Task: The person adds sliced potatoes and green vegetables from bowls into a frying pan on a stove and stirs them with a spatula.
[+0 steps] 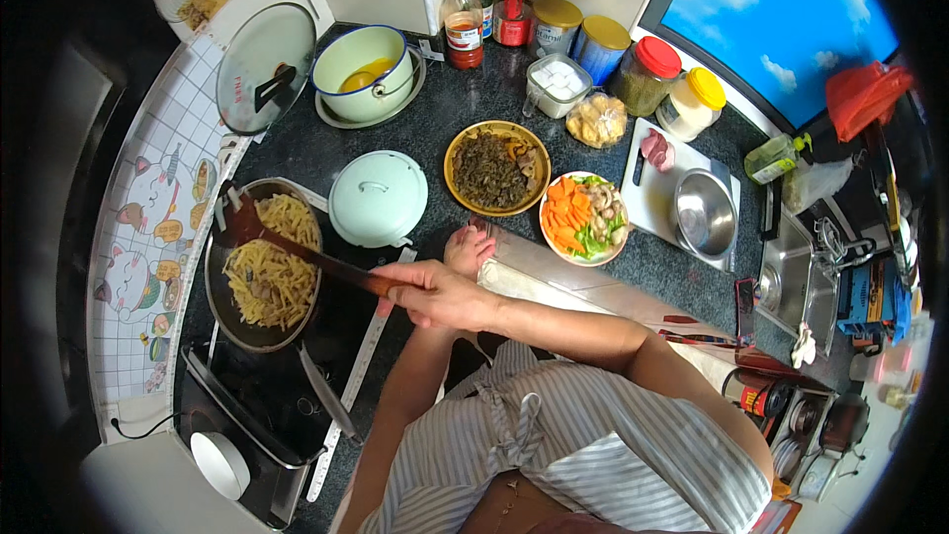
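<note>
My right hand (437,297) grips the handle of a wooden spatula (326,263). The spatula's dark blade is over a frying pan (210,293) at the left, which holds pale yellow strips, likely potato, with bits of meat. My left hand (471,248) lies beyond my right forearm near the counter's front edge, holding nothing, its fingers loosely bent and partly apart. A lidded pale green enamel pot (378,196) stands right of the pan. Farther right are a yellow-rimmed dish (450,189) of dark chopped greens and a plate (547,248) of sliced carrot, green pieces and mushrooms.
An enamel pot (322,81) with yellow liquid and a glass lid (263,52) are at the back left. Bottles, tins and jars (649,70) line the wall. A cutting board (645,200) bears meat and a steel bowl (704,211); a sink (786,259) lies right. The pan handle (326,393) juts forward.
</note>
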The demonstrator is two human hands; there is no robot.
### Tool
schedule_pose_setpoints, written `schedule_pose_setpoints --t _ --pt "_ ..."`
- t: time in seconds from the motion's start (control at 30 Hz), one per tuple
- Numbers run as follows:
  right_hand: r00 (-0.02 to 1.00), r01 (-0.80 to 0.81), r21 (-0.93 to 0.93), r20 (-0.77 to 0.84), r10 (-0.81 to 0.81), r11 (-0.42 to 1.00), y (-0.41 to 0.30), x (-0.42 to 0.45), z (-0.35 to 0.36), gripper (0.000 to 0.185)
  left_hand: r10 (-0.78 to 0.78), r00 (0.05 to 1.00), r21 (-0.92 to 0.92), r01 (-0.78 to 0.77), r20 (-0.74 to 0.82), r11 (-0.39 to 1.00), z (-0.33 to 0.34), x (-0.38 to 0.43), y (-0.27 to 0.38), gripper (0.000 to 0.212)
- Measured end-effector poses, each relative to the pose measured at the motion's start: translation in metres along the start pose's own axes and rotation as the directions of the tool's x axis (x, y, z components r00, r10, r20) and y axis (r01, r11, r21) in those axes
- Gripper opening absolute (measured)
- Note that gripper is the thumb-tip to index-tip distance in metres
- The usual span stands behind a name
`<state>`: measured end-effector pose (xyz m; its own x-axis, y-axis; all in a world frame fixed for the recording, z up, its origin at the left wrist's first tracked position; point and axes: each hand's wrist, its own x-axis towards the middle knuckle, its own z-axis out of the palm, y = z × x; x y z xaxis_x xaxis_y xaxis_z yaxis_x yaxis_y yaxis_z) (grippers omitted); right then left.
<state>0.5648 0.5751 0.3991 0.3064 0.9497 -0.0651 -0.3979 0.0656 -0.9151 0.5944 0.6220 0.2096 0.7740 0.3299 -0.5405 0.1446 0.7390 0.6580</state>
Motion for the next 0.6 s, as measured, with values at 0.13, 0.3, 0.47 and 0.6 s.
schedule_pose_setpoints --t 0.13,0.3,0.47,0.6 --pt "1.000 0.007 -0.096 0.006 -0.007 0.995 -0.020 -0.016 -0.025 0.038 -0.094 0.990 0.067 0.101 -0.102 0.993 0.029 0.044 -0.003 0.031" --pt "0.998 -0.021 0.006 -0.055 0.021 1.000 -0.009 -0.031 -0.068 0.041 -0.081 0.989 -0.085 0.071 -0.123 0.994 0.039 0.067 -0.012 0.030" --pt "0.998 -0.057 0.046 0.002 0.057 0.997 -0.027 -0.037 -0.085 0.045 0.014 0.986 -0.051 -0.023 -0.166 0.998 0.050 0.054 -0.003 0.031" --pt "0.998 0.045 0.015 -0.041 -0.044 0.999 -0.046 -0.044 -0.090 0.049 0.286 0.928 0.178 -0.248 -0.238 0.952 0.061 0.005 -0.015 0.025"
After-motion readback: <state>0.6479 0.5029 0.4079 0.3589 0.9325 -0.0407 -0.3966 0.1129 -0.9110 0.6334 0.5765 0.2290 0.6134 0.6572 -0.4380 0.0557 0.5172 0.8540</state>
